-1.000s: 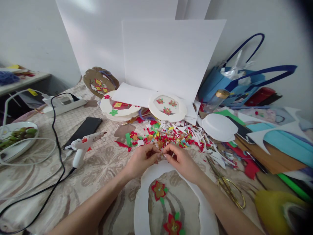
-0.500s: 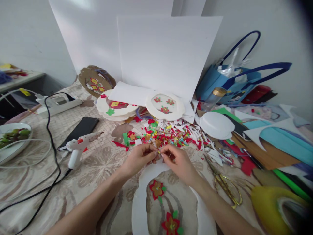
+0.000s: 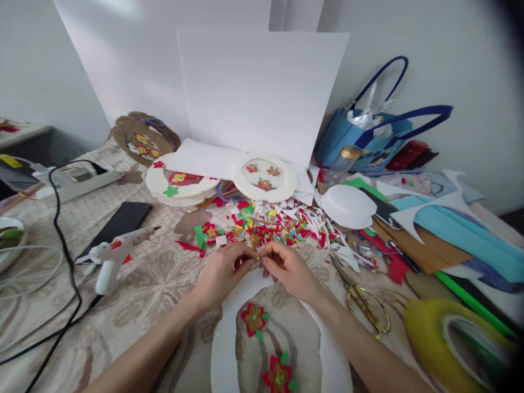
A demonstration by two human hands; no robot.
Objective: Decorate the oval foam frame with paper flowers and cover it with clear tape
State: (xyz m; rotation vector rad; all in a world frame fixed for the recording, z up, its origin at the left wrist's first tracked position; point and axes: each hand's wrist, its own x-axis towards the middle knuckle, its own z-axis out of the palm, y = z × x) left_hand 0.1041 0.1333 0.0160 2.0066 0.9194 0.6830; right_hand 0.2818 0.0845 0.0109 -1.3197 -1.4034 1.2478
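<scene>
My left hand (image 3: 227, 271) and my right hand (image 3: 289, 269) meet fingertip to fingertip above the far rim of a white scalloped frame (image 3: 224, 338). Pinched between them is a tiny yellow piece (image 3: 258, 258), too small to make out its kind; the fingers of both hands are closed on it. Inside the frame, on its clear sheet, lie a red and brown flower (image 3: 254, 319) with green leaves and a second such flower (image 3: 278, 375) nearer me. Just beyond my fingers spreads a heap of red, green, yellow and white scraps (image 3: 278, 229).
A glue gun (image 3: 117, 254) and a black phone (image 3: 117, 226) lie left, with cables. Gold-handled scissors (image 3: 362, 300) and a yellow tape roll (image 3: 426, 344) lie right. Decorated frames (image 3: 266, 191), white boards (image 3: 262, 93) and a blue bag (image 3: 347, 131) stand behind.
The view has turned slightly right, so everything sits further left. My hands stay together, with the fingertips still pinching the tiny yellow piece.
</scene>
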